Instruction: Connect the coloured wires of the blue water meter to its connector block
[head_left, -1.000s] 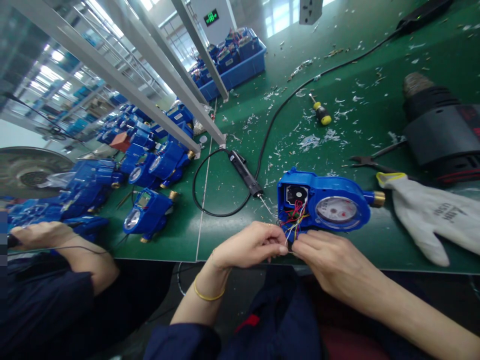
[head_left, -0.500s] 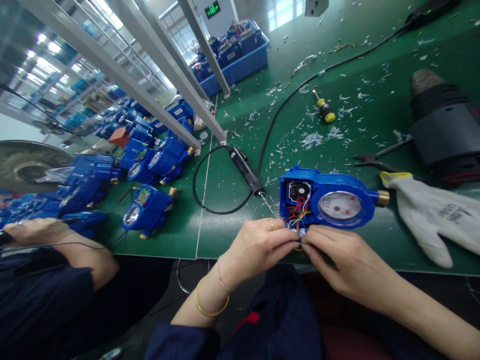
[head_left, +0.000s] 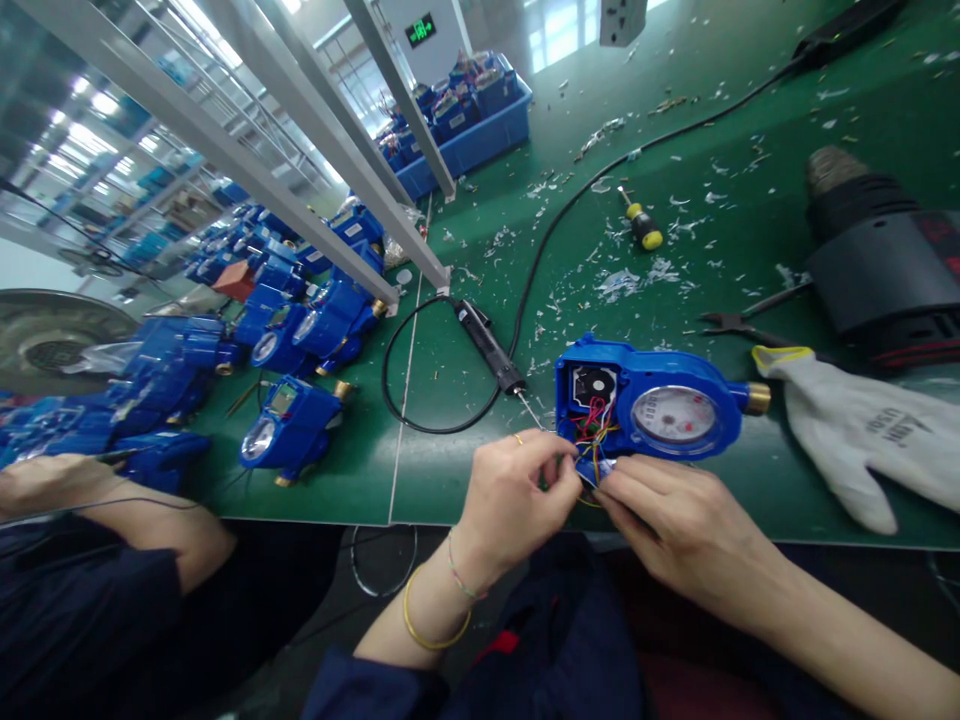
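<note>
A blue water meter lies at the table's front edge, its round dial facing up and its side box open. Red, yellow and other thin wires spill from that box toward me. My right hand pinches a small blue-and-white piece where the wires gather, just in front of the box. Beside it, my left hand is closed, thumb and forefinger pressed together close to the wires. Whatever lies between its fingertips is too small to make out.
A black electric screwdriver with its cable lies left of the meter. Beyond are a yellow-black screwdriver and scraps. Pliers, a glove and a heat gun are at right. A co-worker's hand is at far left.
My left hand has drawn back slightly left from my right, its fingers curling into a tighter pinch. The blue-and-white piece shows more between the hands. The view has shifted a little.
</note>
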